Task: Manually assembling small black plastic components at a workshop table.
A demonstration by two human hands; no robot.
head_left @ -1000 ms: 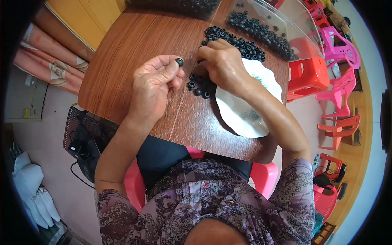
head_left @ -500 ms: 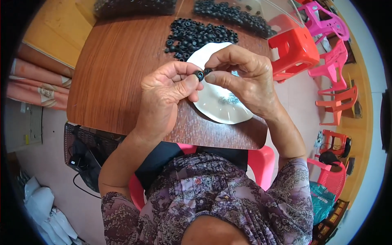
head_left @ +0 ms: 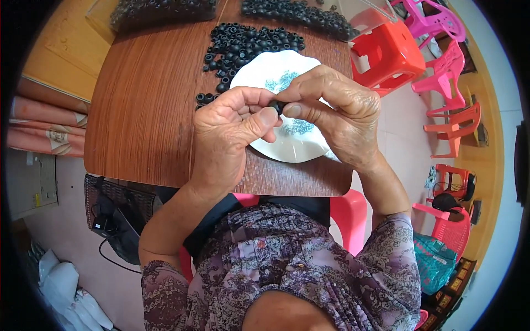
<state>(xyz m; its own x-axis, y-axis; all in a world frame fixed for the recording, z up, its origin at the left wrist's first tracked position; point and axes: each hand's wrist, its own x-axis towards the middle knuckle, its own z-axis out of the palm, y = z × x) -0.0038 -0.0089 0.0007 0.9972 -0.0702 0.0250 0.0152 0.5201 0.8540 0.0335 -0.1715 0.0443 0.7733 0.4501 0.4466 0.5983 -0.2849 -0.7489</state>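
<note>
Over a white plate [head_left: 298, 150] with a wavy rim and blue-green print, both my hands meet at a small round black piece [head_left: 277, 106]. My left hand [head_left: 234, 124] pinches it between thumb and fingers. From the other side my right hand [head_left: 337, 110] closes thumb and forefinger on the same spot. Whether there is one piece or two pressed together is hidden by the fingertips. Beyond the plate lies a pile of similar black hollow pieces [head_left: 248, 43]. A few loose ones [head_left: 204, 98] sit left of the plate.
Clear bags or boxes of black pieces [head_left: 165, 8] [head_left: 298, 15] stand at the table's far edge. The brown wooden table [head_left: 138, 110] ends just before my lap. Red stools [head_left: 389, 55] and pink chairs [head_left: 441, 71] stand to the right, a black mesh basket [head_left: 118, 204] below left.
Two black pieces, one at each hand's fingertips, have been brought together. My head view has shifted, and more of the plate and loose pieces shows.
</note>
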